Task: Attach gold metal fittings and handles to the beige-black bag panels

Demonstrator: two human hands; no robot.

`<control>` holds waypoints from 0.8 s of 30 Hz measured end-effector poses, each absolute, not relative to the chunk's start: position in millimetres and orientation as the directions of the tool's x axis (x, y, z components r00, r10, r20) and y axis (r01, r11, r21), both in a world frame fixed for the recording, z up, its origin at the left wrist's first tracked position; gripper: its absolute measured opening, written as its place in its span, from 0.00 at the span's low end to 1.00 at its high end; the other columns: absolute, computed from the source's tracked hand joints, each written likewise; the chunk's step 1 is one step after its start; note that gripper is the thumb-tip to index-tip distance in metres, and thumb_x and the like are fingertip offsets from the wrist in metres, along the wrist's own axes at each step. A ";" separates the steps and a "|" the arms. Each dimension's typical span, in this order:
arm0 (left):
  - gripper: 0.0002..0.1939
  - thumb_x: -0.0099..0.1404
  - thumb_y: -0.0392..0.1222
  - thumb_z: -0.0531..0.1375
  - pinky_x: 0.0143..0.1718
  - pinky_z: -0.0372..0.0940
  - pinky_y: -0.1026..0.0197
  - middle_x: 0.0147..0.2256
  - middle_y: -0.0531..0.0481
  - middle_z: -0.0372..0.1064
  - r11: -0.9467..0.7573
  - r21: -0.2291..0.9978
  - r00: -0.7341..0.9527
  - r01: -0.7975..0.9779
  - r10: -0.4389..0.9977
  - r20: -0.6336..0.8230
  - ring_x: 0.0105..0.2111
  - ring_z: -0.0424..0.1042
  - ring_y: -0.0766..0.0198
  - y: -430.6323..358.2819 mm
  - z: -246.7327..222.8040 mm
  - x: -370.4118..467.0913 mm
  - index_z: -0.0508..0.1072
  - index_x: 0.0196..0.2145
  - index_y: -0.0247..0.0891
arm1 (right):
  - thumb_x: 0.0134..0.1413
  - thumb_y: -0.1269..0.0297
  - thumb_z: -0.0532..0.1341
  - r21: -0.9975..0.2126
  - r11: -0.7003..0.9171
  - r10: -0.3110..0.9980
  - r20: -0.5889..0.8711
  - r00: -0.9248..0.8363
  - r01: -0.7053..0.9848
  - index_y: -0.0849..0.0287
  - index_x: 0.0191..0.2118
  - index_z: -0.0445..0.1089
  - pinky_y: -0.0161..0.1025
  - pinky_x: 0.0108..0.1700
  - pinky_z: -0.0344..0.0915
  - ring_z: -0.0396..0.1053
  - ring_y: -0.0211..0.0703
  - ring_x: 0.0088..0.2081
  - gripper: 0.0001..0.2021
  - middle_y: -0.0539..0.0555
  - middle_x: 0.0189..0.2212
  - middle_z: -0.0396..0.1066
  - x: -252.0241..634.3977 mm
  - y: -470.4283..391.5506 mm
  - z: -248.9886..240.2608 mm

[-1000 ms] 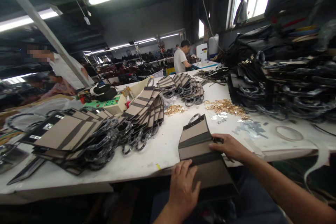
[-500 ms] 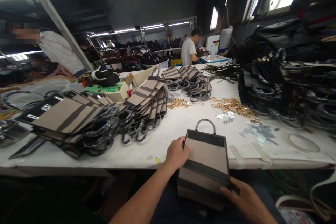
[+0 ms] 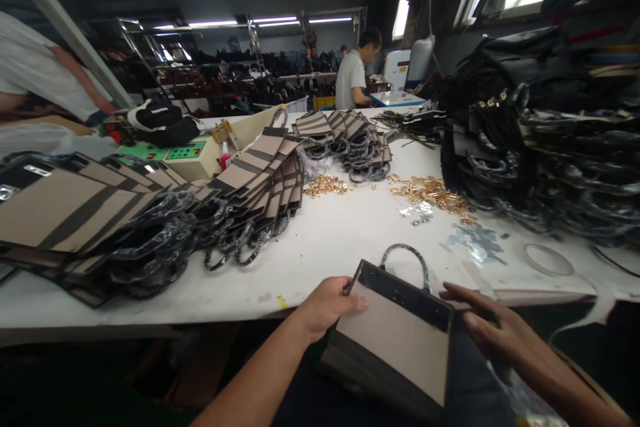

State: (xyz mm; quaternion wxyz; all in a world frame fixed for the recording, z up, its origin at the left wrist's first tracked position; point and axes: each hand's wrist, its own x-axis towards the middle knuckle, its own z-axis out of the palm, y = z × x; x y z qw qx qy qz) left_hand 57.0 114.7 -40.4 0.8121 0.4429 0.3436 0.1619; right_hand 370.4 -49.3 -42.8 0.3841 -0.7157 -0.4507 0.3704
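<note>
A bag panel point(image 3: 400, 333), beige with a black top band and a plastic-wrapped loop handle point(image 3: 406, 248), is tilted in front of me at the table's near edge. My left hand point(image 3: 333, 307) grips its upper left side, thumb on the beige face and fingers behind. Off the panel's upper right corner is my right hand point(image 3: 493, 323), its fingers stretched out and apart, holding nothing. The lower part of the panel is dark and partly blurred.
Stacked striped bag panels point(image 3: 260, 173) with wrapped handles lie on the white table point(image 3: 325, 247) to the left. Gold metal fittings point(image 3: 430, 195) and thin silvery pieces point(image 3: 473, 240) lie scattered ahead. Black bag parts point(image 3: 500, 140) are heaped at right. A person point(image 3: 353, 77) works farther back.
My right hand has let go of the panel's lower right side and moved up beside its top corner. The panel has turned clockwise in my left hand. The view has shifted to the right.
</note>
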 end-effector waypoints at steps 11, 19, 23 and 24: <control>0.27 0.53 0.48 0.77 0.41 0.72 0.56 0.40 0.37 0.80 0.711 0.700 0.725 -0.072 0.519 -0.453 0.36 0.80 0.53 91.1 -37.4 35.7 0.80 0.47 0.30 | 0.46 0.39 0.74 -0.876 -0.362 0.912 -0.404 0.072 -0.319 0.60 0.57 0.77 0.35 0.21 0.67 0.65 0.40 0.18 0.37 0.51 0.22 0.73 305.7 -28.5 -65.3; 0.39 0.50 0.42 0.76 0.46 0.72 0.55 0.57 0.38 0.75 0.494 0.857 0.641 -0.144 0.707 -0.300 0.45 0.79 0.52 103.9 -47.9 51.9 0.72 0.59 0.39 | 0.59 0.38 0.65 -0.909 -0.413 0.910 -0.410 0.060 0.048 0.56 0.56 0.77 0.42 0.40 0.73 0.75 0.52 0.37 0.29 0.55 0.38 0.79 307.1 -61.0 -59.1; 0.39 0.55 0.36 0.69 0.39 0.71 0.56 0.50 0.40 0.80 0.029 0.943 0.550 0.333 0.806 -0.219 0.33 0.77 0.58 129.9 -47.6 80.1 0.67 0.65 0.37 | 0.57 0.31 0.61 -0.862 -0.461 0.879 -0.411 0.242 0.210 0.60 0.44 0.79 0.37 0.26 0.61 0.64 0.43 0.24 0.33 0.50 0.22 0.69 287.8 -69.7 -87.9; 0.39 0.56 0.33 0.68 0.42 0.71 0.54 0.48 0.42 0.80 -0.061 0.904 0.521 0.423 0.832 -0.188 0.34 0.77 0.57 133.6 -46.5 86.3 0.68 0.65 0.38 | 0.56 0.30 0.60 -0.860 -0.460 0.874 -0.396 0.280 0.219 0.60 0.43 0.79 0.37 0.26 0.60 0.63 0.43 0.23 0.33 0.49 0.21 0.67 282.8 -68.9 -91.1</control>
